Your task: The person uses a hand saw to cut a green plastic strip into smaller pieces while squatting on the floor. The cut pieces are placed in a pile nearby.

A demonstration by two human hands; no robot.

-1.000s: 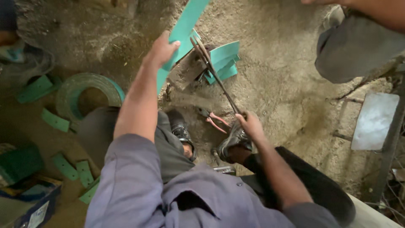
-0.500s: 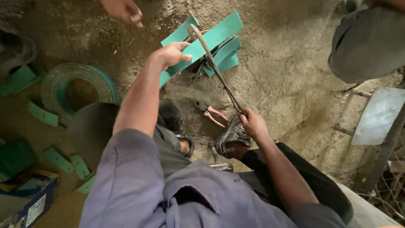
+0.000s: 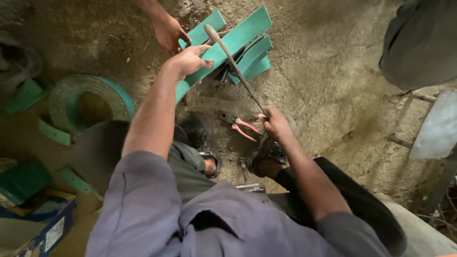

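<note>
My left hand (image 3: 189, 61) grips a long green strip (image 3: 238, 39) that lies slanted on the dirt floor. My right hand (image 3: 275, 123) is shut on the lower end of a long metal lever (image 3: 233, 62) whose far end rests across that strip. Shorter green strips (image 3: 252, 59) lie under and beside it. Another person's hand (image 3: 167, 31) reaches in from the top and touches the upper end of a green strip (image 3: 205, 27). Red-handled pliers (image 3: 240, 126) lie on the floor just left of my right hand.
A coil of green strip (image 3: 90, 97) lies at the left with cut green pieces (image 3: 53, 133) around it. A blue box (image 3: 45, 228) sits at the lower left. Another person's grey trouser leg (image 3: 421, 40) is at the top right, above a metal sheet (image 3: 435, 126).
My left hand has taken hold of the long green strip. Another person's hand has come in from the top onto a strip. The lever stays in my right hand.
</note>
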